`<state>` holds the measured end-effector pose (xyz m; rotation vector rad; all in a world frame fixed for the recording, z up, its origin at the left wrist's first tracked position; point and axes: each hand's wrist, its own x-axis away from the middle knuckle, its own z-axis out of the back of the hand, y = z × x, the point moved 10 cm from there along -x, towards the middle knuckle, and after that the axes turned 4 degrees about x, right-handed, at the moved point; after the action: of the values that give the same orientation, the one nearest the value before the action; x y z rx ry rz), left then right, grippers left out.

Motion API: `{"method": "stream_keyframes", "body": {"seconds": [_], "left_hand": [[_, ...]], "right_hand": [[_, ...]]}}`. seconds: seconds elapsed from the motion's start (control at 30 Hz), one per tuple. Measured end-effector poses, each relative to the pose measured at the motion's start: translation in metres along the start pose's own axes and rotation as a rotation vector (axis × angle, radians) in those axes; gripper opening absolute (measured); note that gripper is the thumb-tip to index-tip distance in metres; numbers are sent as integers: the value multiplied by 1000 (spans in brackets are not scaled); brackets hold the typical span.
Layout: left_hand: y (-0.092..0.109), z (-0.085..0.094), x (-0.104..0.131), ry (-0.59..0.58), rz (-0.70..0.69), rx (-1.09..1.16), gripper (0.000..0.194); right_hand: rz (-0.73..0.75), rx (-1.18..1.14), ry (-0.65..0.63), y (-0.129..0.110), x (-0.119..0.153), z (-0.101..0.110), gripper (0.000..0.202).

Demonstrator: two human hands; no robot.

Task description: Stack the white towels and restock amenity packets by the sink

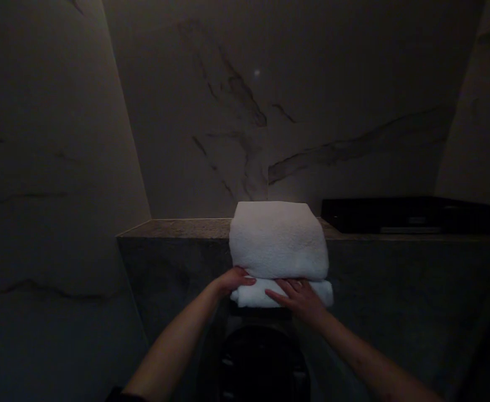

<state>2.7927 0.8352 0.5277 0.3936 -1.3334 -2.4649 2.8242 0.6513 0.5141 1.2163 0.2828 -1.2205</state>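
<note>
The room is dim. A pale marble wall (270,100) with dark veins fills the top and centre of the frame, and plainer side walls (44,195) close in from left and right. A speckled stone ledge (178,228) crosses the middle. On its right end sits a flat black box (408,215). Below centre stands a dark rounded fixture (262,363).

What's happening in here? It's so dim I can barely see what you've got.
A person has both hands on a stack of folded white towels at the front of a stone ledge in a marble-walled nook. The left hand touches the stack's left side where the two towels meet; the right hand lies flat on the lower towel. A flat black box sits on the ledge to the right.
</note>
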Motion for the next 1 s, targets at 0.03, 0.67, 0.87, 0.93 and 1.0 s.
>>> {"method": "stream_keyframes", "body": {"seconds": [0.03,0.67,0.87,0.93,1.0], "left_hand": [[4,2,5,32,5,-46,34],[154,-31,37,416,-315,-1118,42],[183,-20,15,118,-136,-1091,30],[183,-18,21,125,-119,-1102,36],[185,-19,37,232,-209,-1137,45]], "right_hand": [[20,-41,-46,7,-7,-6,64],[-270,-202,-221,70,-76,48,39],[-135,304,126,32,-76,62,45],[-132,314,82,41,-88,55,42],[-147,198,-41,54,-103,50,45]]}}
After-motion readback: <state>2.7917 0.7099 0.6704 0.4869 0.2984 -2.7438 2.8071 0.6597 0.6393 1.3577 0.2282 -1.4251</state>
